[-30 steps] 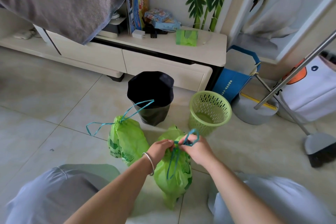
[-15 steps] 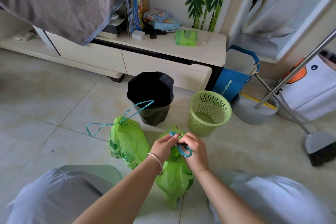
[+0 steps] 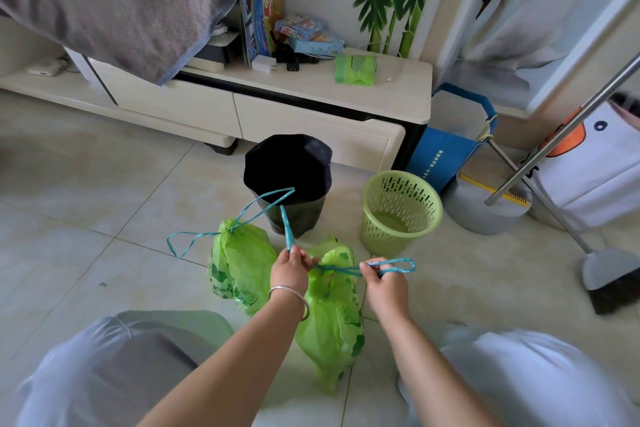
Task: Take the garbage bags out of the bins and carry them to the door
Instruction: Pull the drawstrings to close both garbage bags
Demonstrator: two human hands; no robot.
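Both hands (image 3: 289,270) pinch bag (image 3: 330,315) drawstrings; green basket (image 3: 401,215) (bagless) nearby.

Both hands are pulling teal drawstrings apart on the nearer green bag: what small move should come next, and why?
Probably finish cinching: left hand and right hand each pinch a drawstring loop of the nearer garbage bag, whose neck looks gathered. The other bag is already tied, and the green basket has no bag in it.

Pale beige tiled floor (image 3: 86,184). At its centre lie two tied green plastic garbage bags (image 3: 242,263) (image 3: 332,322); at twelve o'clock a black-lined bin (image 3: 287,180); at two o'clock a light-green slotted plastic basket (image 3: 401,215).
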